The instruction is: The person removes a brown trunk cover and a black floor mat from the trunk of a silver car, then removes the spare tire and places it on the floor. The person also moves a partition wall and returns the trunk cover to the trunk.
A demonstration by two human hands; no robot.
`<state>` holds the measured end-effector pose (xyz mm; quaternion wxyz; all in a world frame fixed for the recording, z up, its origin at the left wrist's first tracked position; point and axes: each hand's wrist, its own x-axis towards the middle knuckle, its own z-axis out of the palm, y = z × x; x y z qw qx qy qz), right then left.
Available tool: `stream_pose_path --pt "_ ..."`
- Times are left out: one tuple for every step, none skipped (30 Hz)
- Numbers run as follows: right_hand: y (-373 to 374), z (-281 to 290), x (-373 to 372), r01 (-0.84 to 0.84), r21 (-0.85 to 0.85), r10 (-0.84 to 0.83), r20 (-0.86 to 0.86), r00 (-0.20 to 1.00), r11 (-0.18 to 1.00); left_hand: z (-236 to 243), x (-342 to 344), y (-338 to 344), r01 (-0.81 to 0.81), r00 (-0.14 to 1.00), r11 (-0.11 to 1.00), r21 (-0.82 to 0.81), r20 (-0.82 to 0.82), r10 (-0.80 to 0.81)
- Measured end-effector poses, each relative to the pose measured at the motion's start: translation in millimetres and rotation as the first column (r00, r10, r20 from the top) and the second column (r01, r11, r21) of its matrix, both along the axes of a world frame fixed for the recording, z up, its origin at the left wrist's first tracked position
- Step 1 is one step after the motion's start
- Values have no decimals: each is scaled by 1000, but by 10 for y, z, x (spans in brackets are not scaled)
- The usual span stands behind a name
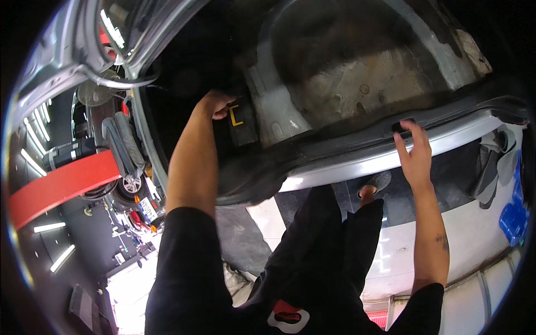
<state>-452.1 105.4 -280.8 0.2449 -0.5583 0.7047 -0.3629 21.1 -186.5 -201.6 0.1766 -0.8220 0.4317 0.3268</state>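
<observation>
I stand at the open trunk of a car, both arms reaching over its rear edge. My left hand [215,105] is inside on the dark left side, its fingers curled beside a black boxy part [244,129] with a yellow L-shaped strip [234,116]. What those fingers hold, if anything, is lost in the shadow. At the rear sill, my right hand [415,146] has its fingertips closed around a small black piece [398,127] on the black seal [346,138]. The trunk's bare metal floor [357,84] has a round, stained recess.
A silver bumper edge [357,163] runs between my body and the trunk. On the left are a red lift arm [67,187] and a wheel [132,184] of another car. Grey cloth [491,164] and a blue plastic thing [512,223] lie to the right.
</observation>
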Motion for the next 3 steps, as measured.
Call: stream_pose_path --pt "-264 -106 127 55 -31 -53 45 998 998 -312 210 -78 -194 980 979 -62 31 196" --pt "-453 -219 289 122 -21 -121 31 992 992 -585 451 -31 -362 932 926 -106 -66 356" --pt "-598 -332 455 179 -38 -178 15 984 983 -849 596 -135 -350 936 933 -84 -52 347"
